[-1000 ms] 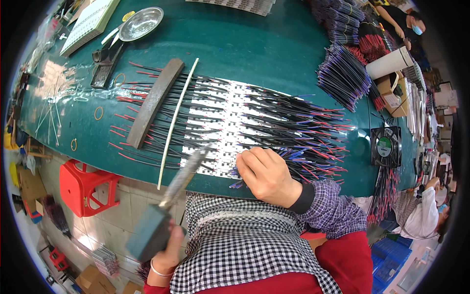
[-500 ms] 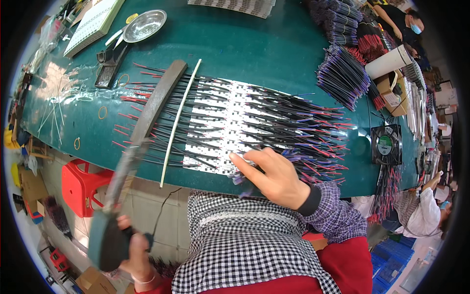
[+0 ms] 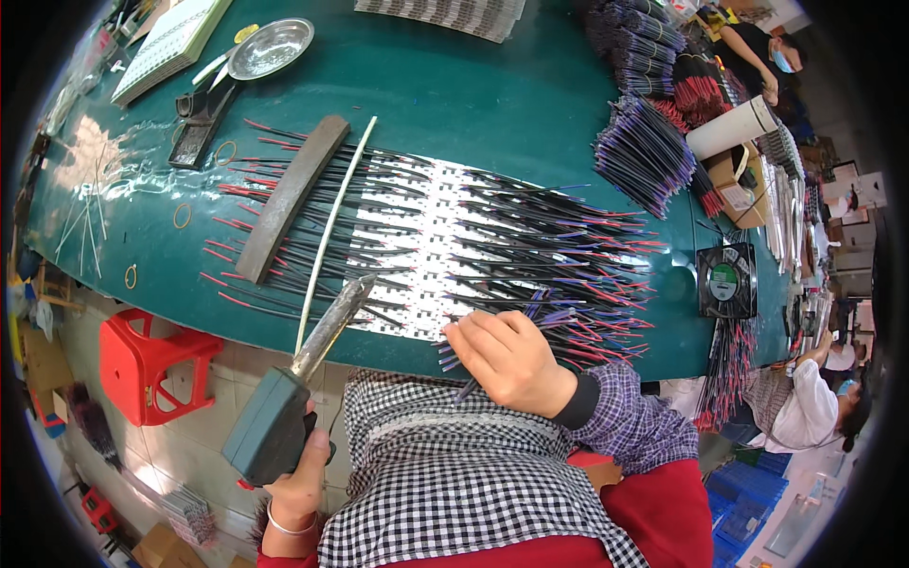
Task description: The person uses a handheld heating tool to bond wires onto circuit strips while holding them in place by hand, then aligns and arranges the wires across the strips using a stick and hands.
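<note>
My left hand grips a dark green soldering gun, its metal tip angled up over the near left edge of a white circuit board panel. Rows of black wires with red and purple ends fan out from both sides of the panel. My right hand is closed at the panel's near right part, thumb and fingertips pinched together. Purple-ended wires poke out beneath that hand; its palm is hidden. A thin pale rod and a dark flat bar lie across the left-hand wires.
A metal bowl and a black holder stand at the far left. Wire bundles are stacked at the far right, near a small fan. A red stool stands beside the table; other people work at the right.
My left hand has brought the soldering gun rightward, its tip now by the panel's near edge. My right hand's extended fingers have drawn together into a pinch. The whole view has shifted slightly.
</note>
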Available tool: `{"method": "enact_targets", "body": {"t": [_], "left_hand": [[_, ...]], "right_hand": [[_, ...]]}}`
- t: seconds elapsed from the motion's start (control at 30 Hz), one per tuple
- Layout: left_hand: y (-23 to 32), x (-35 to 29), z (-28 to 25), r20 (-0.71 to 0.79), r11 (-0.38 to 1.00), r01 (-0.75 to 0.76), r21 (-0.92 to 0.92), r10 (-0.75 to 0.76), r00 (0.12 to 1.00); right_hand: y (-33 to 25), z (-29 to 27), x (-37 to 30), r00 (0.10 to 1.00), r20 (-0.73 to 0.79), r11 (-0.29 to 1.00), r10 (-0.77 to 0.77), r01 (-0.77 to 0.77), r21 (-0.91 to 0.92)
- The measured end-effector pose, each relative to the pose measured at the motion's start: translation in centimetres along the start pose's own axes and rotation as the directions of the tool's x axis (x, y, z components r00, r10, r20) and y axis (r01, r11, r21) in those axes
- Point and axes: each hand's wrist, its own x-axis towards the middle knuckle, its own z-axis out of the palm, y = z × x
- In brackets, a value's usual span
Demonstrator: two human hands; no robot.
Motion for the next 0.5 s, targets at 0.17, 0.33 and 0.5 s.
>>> {"method": "enact_targets", "body": {"t": [0.17, 0.33, 0.5], "left_hand": [[0.3, 0.1, 0.8, 0.039, 0.993, 0.096, -0.073, -0.093, 0.995], [1.4, -0.1, 1.4, 0.103, 0.988, 0.149, -0.043, -0.144, 0.984], [1.9, 0.1, 2.0, 0.104, 0.992, 0.120, 0.045, -0.124, 0.987]], "right_hand": [[0.3, -0.8, 0.4, 0.989, 0.043, 0.979, 0.144, -0.149, 0.141], [0.2, -0.2, 1.1, 0.962, -0.019, 0.951, 0.272, -0.265, 0.158], [0.1, 0.1, 0.8, 0.967, -0.016, 0.962, 0.253, -0.250, 0.112]]}}
